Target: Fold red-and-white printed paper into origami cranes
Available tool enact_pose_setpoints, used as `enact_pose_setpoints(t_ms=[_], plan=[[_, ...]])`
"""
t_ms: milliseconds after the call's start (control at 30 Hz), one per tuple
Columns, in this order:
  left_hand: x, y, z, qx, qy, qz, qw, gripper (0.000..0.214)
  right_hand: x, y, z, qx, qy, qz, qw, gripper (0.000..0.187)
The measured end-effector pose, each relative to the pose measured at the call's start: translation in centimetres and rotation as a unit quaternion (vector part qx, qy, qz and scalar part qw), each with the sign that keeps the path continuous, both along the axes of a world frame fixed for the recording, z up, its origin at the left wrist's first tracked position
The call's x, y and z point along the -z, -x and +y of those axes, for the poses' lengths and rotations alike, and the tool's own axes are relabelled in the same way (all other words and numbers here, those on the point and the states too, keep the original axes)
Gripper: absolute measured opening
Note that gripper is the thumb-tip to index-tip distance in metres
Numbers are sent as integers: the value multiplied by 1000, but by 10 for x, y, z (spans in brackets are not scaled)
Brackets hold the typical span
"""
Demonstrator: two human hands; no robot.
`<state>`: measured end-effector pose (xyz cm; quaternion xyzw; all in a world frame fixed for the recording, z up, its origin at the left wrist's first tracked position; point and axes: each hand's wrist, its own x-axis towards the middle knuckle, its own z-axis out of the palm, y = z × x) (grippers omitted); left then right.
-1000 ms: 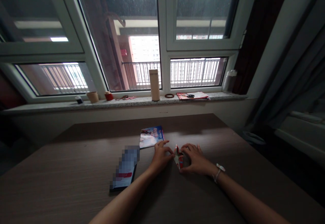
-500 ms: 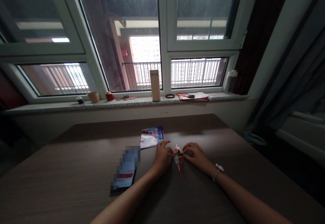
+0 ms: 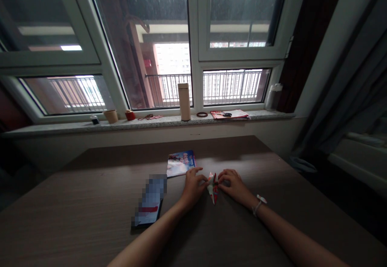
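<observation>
A small folded paper (image 3: 212, 191), white and red with pointed ends, is between my two hands over the table. My left hand (image 3: 194, 183) pinches its left side between thumb and fingers, with the index finger stretched out above. On the other side, my right hand (image 3: 232, 182) has its fingertips closed on the paper's right edge; a pale bracelet (image 3: 257, 205) circles that wrist. Just behind my left hand lies a blue and pink booklet (image 3: 180, 163). To the left of my left forearm is a phone (image 3: 149, 200) with its screen blurred out.
The brown table (image 3: 75, 210) reaches to the wall below a window. Along the sill (image 3: 151, 124) stand a beige thermos (image 3: 184, 102), a tan cup (image 3: 111, 116), a red jar (image 3: 130, 115) and a clear bottle (image 3: 274, 97). Scissors (image 3: 226, 114) lie on red papers (image 3: 242, 115).
The folded paper's upper part has shifted slightly between my fingers, showing a red flap standing up at its top right. Both hands have stayed almost in place.
</observation>
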<state>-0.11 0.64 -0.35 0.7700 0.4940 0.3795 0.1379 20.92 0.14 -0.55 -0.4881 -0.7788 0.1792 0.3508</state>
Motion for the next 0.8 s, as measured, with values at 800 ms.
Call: enact_pose_setpoints(t_ms=[800], plan=[[-3,0,-2,6,15,-27,1000,7,-8,3,-3,-30,20,53,998,11]])
